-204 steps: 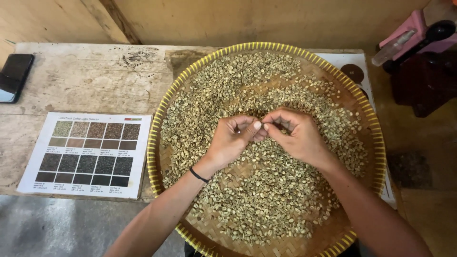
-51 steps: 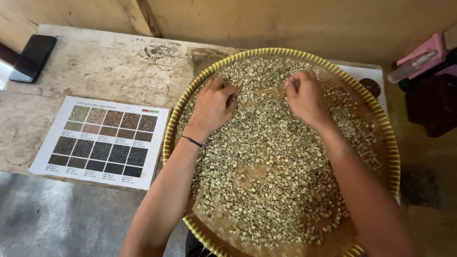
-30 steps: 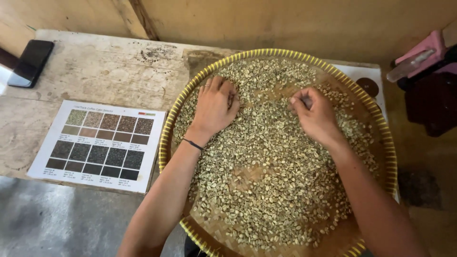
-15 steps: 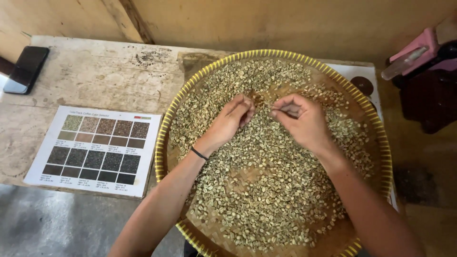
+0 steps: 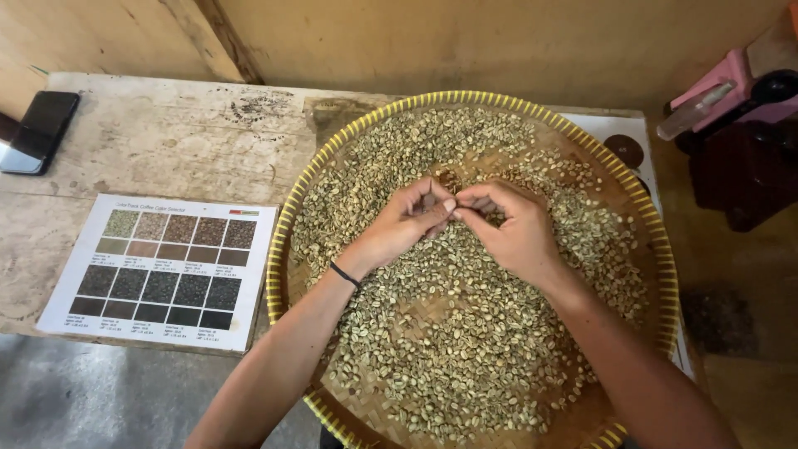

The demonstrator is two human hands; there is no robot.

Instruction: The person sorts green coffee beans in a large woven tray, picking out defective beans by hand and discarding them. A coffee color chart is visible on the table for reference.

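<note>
A big round woven tray (image 5: 283, 249) with a yellow rim lies on a worn wooden table (image 5: 166, 141). Pale green coffee beans (image 5: 440, 333) cover most of it. My left hand (image 5: 407, 220) and my right hand (image 5: 511, 224) meet over the middle of the tray, fingertips touching. Both hands have their fingers curled and pinched together, seemingly on a few beans, though I cannot make out what lies between the fingertips. A dark band circles my left wrist.
A printed chart of bean colour swatches (image 5: 162, 270) lies left of the tray. A dark phone (image 5: 37, 131) rests at the table's far left. A pink device (image 5: 731, 83) and a dark object stand at the right. A white sheet (image 5: 623, 141) peeks from under the tray.
My hands were spread apart on the beans at the tray's far side; they have drawn back and come together over the middle, fingers pinched.
</note>
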